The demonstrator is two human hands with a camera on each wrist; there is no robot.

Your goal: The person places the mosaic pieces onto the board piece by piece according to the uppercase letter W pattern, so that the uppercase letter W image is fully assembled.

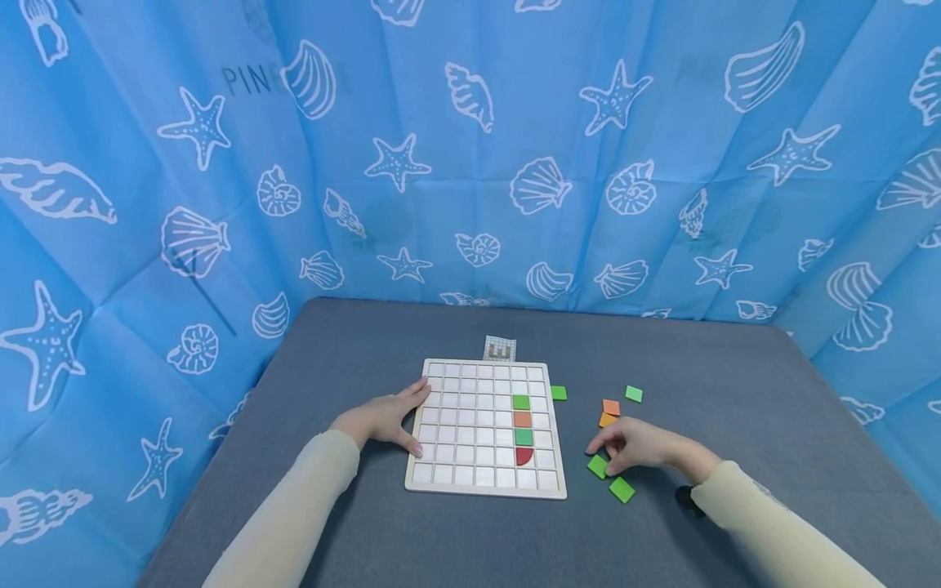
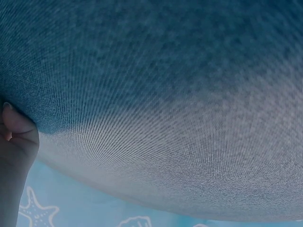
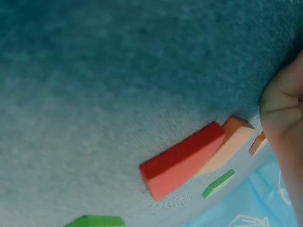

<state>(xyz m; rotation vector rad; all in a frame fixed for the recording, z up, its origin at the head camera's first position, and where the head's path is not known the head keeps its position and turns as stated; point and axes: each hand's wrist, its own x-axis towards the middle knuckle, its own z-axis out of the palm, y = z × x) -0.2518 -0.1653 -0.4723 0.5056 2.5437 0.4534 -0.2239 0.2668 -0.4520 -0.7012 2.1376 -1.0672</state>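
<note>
A white gridded board [image 1: 470,492] lies on the grey table, bearing a green tile [image 1: 521,403], an orange tile [image 1: 522,419], a darker green tile [image 1: 524,437] and a red rounded piece [image 1: 524,456] in one column. My left hand [image 1: 385,418] rests against the board's left edge, thumb and fingers spread; in the left wrist view only part of that hand [image 2: 19,137] shows. To the right of the board, my right hand [image 1: 638,445] reaches over a loose green tile [image 1: 597,466], thumb and index finger apart around it. Its fingertips are out of sight in the right wrist view.
Around the right hand lie another green tile [image 1: 622,490], two orange tiles [image 1: 610,406] and a light green tile [image 1: 634,394]. One green tile [image 1: 559,393] sits by the board's right edge. A small patterned card [image 1: 501,348] lies behind the board. A blue curtain [image 1: 470,163] hangs beyond the table.
</note>
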